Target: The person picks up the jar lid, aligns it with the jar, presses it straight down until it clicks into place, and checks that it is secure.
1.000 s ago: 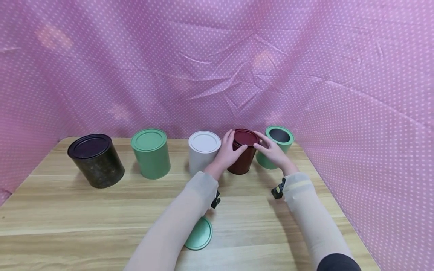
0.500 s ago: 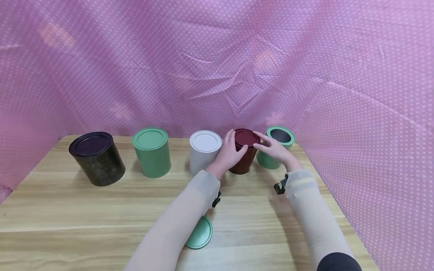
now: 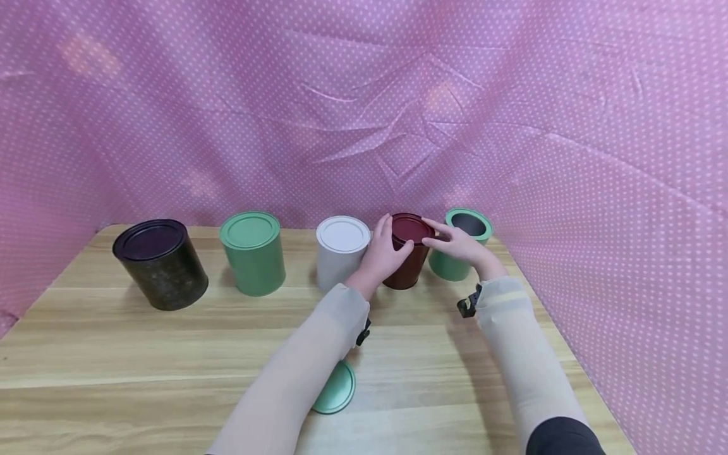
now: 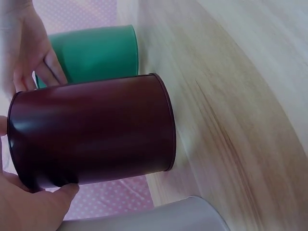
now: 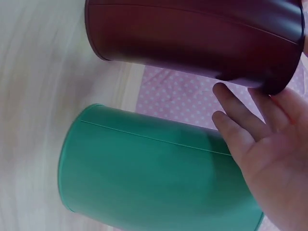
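1. Pink cloth with small white dots (image 3: 398, 95) hangs behind and to both sides of a pale wooden table (image 3: 142, 354).
2. Five tins stand in a row along the far edge of the table. From the person's left they are a dark tin (image 3: 160, 264) with its lid on, a green tin (image 3: 252, 254) with its lid on, a white tin (image 3: 340, 259) with its lid on, a dark red tin (image 3: 407, 260), and an open green tin (image 3: 462, 248) with no lid.
3. The dark red tin stands upright on the table between the white tin and the open green tin, close to both, with its dark red lid (image 3: 411, 228) on top.
4. The left hand (image 3: 385, 254) grips the dark red tin from its left side, fingers and thumb curled round the upper wall and the lid's edge; the left wrist view shows the thumb (image 4: 45, 202) against the tin's wall.
5. The right hand (image 3: 459, 245) reaches in from the other side with fingers nearly straight and a little spread. Its fingertips (image 5: 226, 94) touch the rim of the dark red lid, and it is not closed round anything.
6. A loose green lid (image 3: 335, 387) lies flat on the table near the person, partly hidden under the left forearm, well apart from the row of tins.
7. Both arms wear pale sleeves, each with a small black clip (image 3: 467, 302) at the wrist.
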Action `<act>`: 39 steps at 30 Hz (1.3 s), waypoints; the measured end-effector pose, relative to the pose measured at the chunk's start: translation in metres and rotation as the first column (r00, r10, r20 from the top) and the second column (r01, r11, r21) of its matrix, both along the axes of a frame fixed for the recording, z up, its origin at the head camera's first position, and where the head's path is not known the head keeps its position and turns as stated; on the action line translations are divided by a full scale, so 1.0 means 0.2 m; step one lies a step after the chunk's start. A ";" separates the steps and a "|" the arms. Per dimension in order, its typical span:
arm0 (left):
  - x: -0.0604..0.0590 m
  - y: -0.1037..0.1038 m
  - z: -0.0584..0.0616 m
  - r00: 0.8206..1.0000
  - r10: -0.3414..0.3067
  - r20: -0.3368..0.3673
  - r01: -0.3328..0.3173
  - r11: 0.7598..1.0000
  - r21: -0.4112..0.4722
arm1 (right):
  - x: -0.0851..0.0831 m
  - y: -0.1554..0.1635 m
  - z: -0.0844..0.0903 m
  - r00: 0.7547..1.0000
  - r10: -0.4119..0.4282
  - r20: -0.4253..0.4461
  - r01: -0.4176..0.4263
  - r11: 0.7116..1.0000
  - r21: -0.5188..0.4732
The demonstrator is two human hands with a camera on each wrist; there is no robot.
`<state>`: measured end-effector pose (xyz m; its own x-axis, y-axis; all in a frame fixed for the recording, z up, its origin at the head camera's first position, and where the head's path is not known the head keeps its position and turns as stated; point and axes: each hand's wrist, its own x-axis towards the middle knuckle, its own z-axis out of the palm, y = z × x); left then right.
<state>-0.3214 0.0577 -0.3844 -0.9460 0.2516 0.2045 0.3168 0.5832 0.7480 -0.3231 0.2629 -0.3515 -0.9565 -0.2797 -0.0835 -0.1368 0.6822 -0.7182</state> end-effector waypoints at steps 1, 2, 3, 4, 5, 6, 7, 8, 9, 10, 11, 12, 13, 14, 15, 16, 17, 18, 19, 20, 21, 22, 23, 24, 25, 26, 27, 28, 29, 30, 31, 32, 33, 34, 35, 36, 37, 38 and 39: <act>0.00 0.00 0.00 1.000 0.002 -0.006 -0.002 1.000 -0.002 | 0.00 0.00 0.00 1.000 -0.001 0.001 0.001 1.000 -0.003; 0.00 0.00 0.00 1.000 0.003 -0.010 -0.003 1.000 -0.001 | 0.00 0.00 -0.01 1.000 -0.009 0.004 0.009 1.000 -0.008; 0.00 0.00 0.00 1.000 0.004 -0.007 -0.004 1.000 -0.005 | 0.00 0.00 -0.01 1.000 -0.016 0.008 0.016 1.000 -0.014; 0.00 0.00 0.00 1.000 0.005 -0.004 -0.005 1.000 -0.009 | 0.00 0.00 -0.01 1.000 -0.023 0.010 0.024 1.000 -0.016; 0.00 0.00 0.00 1.000 0.005 0.002 -0.005 1.000 -0.011 | 0.00 0.00 -0.02 0.999 -0.029 0.014 0.029 0.999 -0.017; 0.00 0.00 0.00 1.000 0.005 0.009 -0.005 1.000 -0.017 | 0.00 -0.01 -0.02 0.999 -0.034 0.017 0.035 0.999 -0.018; 0.01 0.00 0.00 1.000 0.005 0.014 -0.004 1.000 -0.021 | 0.01 0.00 -0.03 0.999 -0.037 0.019 0.038 0.999 -0.018; 0.01 0.00 0.00 1.000 0.005 0.020 -0.004 1.000 -0.025 | 0.01 0.00 -0.03 0.999 -0.042 0.023 0.043 0.999 -0.024; 0.01 0.00 0.00 1.000 0.005 0.026 -0.004 1.000 -0.031 | 0.01 0.00 -0.03 0.999 -0.040 0.026 0.041 0.999 -0.028; 0.01 0.00 0.00 1.000 0.003 0.026 -0.002 0.999 -0.032 | 0.01 0.00 -0.03 0.999 -0.040 0.027 0.040 0.999 -0.030; 0.01 0.00 0.00 1.000 0.002 0.025 -0.001 0.999 -0.032 | 0.01 0.00 -0.03 0.999 -0.037 0.026 0.038 0.999 -0.031; 0.01 0.00 0.01 1.000 0.000 0.027 0.001 0.999 -0.033 | 0.01 0.00 -0.03 0.999 -0.035 0.025 0.035 0.999 -0.031; 0.01 0.00 0.01 1.000 -0.002 0.029 0.003 0.999 -0.033 | 0.02 0.00 -0.03 0.999 -0.032 0.023 0.032 0.999 -0.029; 0.01 0.00 0.01 0.999 -0.003 0.033 0.004 0.999 -0.033 | 0.02 0.00 -0.02 0.999 -0.029 0.022 0.029 0.999 -0.027; 0.01 0.00 0.01 0.999 -0.004 0.038 0.005 0.999 -0.032 | 0.02 0.00 -0.02 0.999 -0.027 0.019 0.027 0.999 -0.020; 0.01 0.00 0.01 0.999 -0.005 0.040 0.006 0.999 -0.031 | 0.03 -0.02 0.00 0.999 -0.025 0.021 0.026 1.000 -0.013; 0.01 0.00 0.01 0.999 -0.005 0.044 0.007 0.999 -0.032 | 0.06 -0.03 0.02 0.999 -0.024 0.025 0.024 1.000 -0.009; 0.01 0.00 0.01 0.999 -0.007 0.048 0.008 1.000 -0.029 | 0.07 -0.04 0.05 0.999 -0.027 0.029 0.027 1.000 -0.006; 0.01 0.00 0.01 0.999 -0.008 0.047 0.009 1.000 -0.025 | 0.09 -0.06 0.07 0.999 -0.030 0.035 0.030 1.000 -0.008; 0.01 0.00 0.01 0.999 -0.009 0.045 0.010 1.000 -0.020 | 0.11 -0.07 0.09 0.999 -0.033 0.042 0.034 0.999 -0.013; 0.01 0.00 0.01 0.999 -0.011 0.043 0.012 1.000 -0.015 | 0.13 -0.08 0.11 0.998 -0.036 0.051 0.037 0.999 -0.018; 0.01 0.00 0.01 0.999 -0.013 0.041 0.013 1.000 -0.010 | 0.15 -0.10 0.13 0.997 -0.039 0.059 0.040 0.999 -0.025; 0.01 0.00 0.00 0.999 -0.014 0.040 0.014 1.000 -0.003 | 0.15 -0.09 0.12 0.997 -0.042 0.062 0.044 0.998 -0.033; 0.01 0.00 0.00 0.999 -0.015 0.040 0.015 1.000 0.004 | 0.15 -0.09 0.12 0.997 -0.044 0.063 0.046 0.998 -0.039; 0.01 0.00 0.00 0.999 -0.015 0.039 0.014 1.000 0.009 | 0.15 -0.09 0.12 0.997 -0.043 0.063 0.046 0.998 -0.046; 0.01 0.00 0.00 0.999 -0.015 0.039 0.014 1.000 0.016 | 0.15 -0.09 0.12 0.997 -0.043 0.062 0.046 0.998 -0.049; 0.01 -0.01 0.01 0.999 -0.015 0.040 0.014 1.000 0.021 | 0.16 -0.10 0.12 0.997 -0.043 0.058 0.046 0.998 -0.053; 0.01 -0.01 0.01 0.999 -0.015 0.040 0.014 1.000 0.027 | 0.16 -0.10 0.12 0.998 -0.043 0.055 0.046 0.997 -0.057; 0.01 -0.01 0.01 0.999 -0.015 0.041 0.014 0.999 0.033 | 0.16 -0.10 0.12 0.998 -0.043 0.052 0.047 0.997 -0.062; 0.02 -0.01 0.01 0.999 -0.014 0.043 0.012 0.999 0.038 | 0.16 -0.10 0.11 0.998 -0.043 0.049 0.046 0.997 -0.069; 0.02 -0.01 0.01 0.999 -0.012 0.045 0.010 0.999 0.046 | 0.16 -0.10 0.11 0.998 -0.042 0.047 0.046 0.996 -0.078; 0.02 -0.01 0.01 0.999 -0.010 0.047 0.008 0.999 0.053 | 0.16 -0.10 0.10 0.998 -0.041 0.045 0.045 0.995 -0.089; 0.02 -0.01 0.01 0.999 -0.008 0.049 0.005 0.998 0.059 | 0.16 -0.10 0.10 0.998 -0.041 0.042 0.045 0.994 -0.102; 0.02 -0.02 0.01 0.999 -0.005 0.050 0.002 0.998 0.066 | 0.15 -0.10 0.09 0.998 -0.042 0.039 0.046 0.992 -0.115; 0.02 -0.02 0.01 0.999 -0.003 0.050 -0.001 0.997 0.073 | 0.15 -0.10 0.08 0.998 -0.043 0.036 0.047 0.991 -0.128; 0.02 -0.02 0.01 0.999 -0.001 0.050 -0.003 0.997 0.080 | 0.15 -0.11 0.07 0.999 -0.043 0.030 0.047 0.989 -0.141; 0.02 -0.02 0.01 0.999 0.001 0.049 -0.005 0.996 0.087 | 0.15 -0.10 0.07 0.999 -0.045 0.024 0.048 0.987 -0.152; 0.02 -0.02 0.01 0.999 0.001 0.046 -0.005 0.996 0.092 | 0.14 -0.10 0.06 0.999 -0.044 0.017 0.046 0.986 -0.161; 0.02 -0.02 0.01 0.999 0.001 0.047 -0.006 0.995 0.098 | 0.13 -0.10 0.04 0.999 -0.047 0.013 0.048 0.984 -0.171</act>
